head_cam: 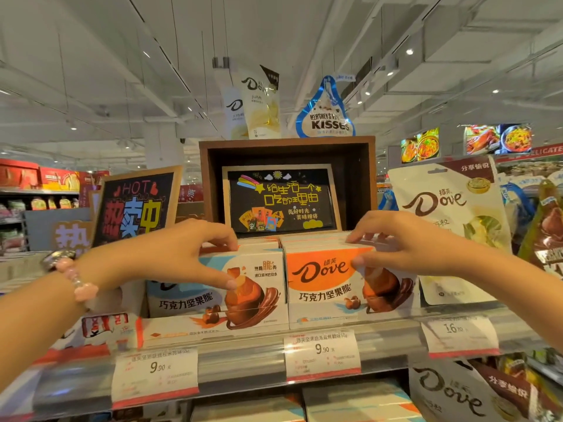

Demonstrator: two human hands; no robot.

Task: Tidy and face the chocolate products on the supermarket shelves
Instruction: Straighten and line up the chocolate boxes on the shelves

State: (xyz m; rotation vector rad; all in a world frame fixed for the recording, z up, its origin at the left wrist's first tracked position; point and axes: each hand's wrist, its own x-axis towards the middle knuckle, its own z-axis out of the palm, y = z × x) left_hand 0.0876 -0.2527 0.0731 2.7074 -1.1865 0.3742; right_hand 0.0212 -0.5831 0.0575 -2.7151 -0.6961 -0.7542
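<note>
Both hands pinch the front Dove boxes at the shelf's front edge: left hand (170, 254) on the blue box (243, 287), right hand (405, 242) on the orange box (323, 287), seemingly to square their faces forward.

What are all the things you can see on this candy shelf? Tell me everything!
Blue Dove box: front of one row, white and blue, shelf middle-left.
Orange Dove box: front of one row, white and orange, right beside the blue one.
Dove pouch: one, cream and brown, right of the boxes.
Price tags: three, white with red edge, on the shelf rail.
HOT sign: one, black with bright letters, left.
Wooden crate: one, brown, behind the boxes, holding a black chalkboard.
Hershey's Kisses bag: one, blue and silver, on top.
Left hand: pinches the blue box; pink bracelet on the wrist.
Right hand: pinches the orange box.
</note>
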